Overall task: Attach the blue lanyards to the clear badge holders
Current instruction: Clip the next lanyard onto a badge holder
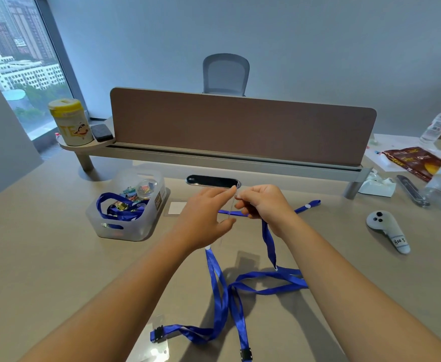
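Clear badge holder (230, 205) held edge-on above desk (57, 257), pinched by left hand (203, 218); blue lanyard (236, 213) end pinched in right hand (262, 202), seemingly being threaded through slot; next judged: strap pulled through, fastened.

Soft daylight comes in from the window (18, 61) at the far left; the room looks a bit dim and blue; the arms and hands drop soft grey shadows on the table (57, 257); the wide lens bends straight lines near the edges; the picture is a little fuzzy all over.
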Motion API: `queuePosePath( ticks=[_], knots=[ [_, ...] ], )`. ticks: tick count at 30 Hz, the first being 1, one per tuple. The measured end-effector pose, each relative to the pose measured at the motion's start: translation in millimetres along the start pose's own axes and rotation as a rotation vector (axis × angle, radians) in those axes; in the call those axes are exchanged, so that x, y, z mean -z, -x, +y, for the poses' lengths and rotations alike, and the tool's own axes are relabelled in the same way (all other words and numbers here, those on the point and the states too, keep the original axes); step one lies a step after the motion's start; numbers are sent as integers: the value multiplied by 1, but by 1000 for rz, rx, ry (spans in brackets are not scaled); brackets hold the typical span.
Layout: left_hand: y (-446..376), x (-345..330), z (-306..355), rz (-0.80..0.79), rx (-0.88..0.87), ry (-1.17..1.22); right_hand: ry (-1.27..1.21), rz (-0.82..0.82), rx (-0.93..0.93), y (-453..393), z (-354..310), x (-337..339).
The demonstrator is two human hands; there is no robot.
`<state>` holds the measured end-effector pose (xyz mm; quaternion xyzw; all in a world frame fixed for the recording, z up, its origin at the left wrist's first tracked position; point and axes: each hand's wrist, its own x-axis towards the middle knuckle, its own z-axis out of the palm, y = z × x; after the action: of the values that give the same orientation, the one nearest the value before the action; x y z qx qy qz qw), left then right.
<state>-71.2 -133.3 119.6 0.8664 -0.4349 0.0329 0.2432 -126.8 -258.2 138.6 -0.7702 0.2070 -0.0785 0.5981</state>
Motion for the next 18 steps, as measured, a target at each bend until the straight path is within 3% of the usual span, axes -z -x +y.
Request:
queuePosePath(
  ticks=[4, 6, 12, 18],
  knots=[
    [-8, 6, 7, 93, 212, 457, 30, -18, 44, -1, 0, -2],
    [-13, 9, 7, 136, 290, 525, 66, -16, 77, -1, -1, -4],
    [-23, 13, 6, 51, 372, 448, 232, -16, 153, -3, 1, -6],
    [-26, 17, 8, 8, 308, 194, 353, 28, 240, -2, 1, -8]
  ],
)
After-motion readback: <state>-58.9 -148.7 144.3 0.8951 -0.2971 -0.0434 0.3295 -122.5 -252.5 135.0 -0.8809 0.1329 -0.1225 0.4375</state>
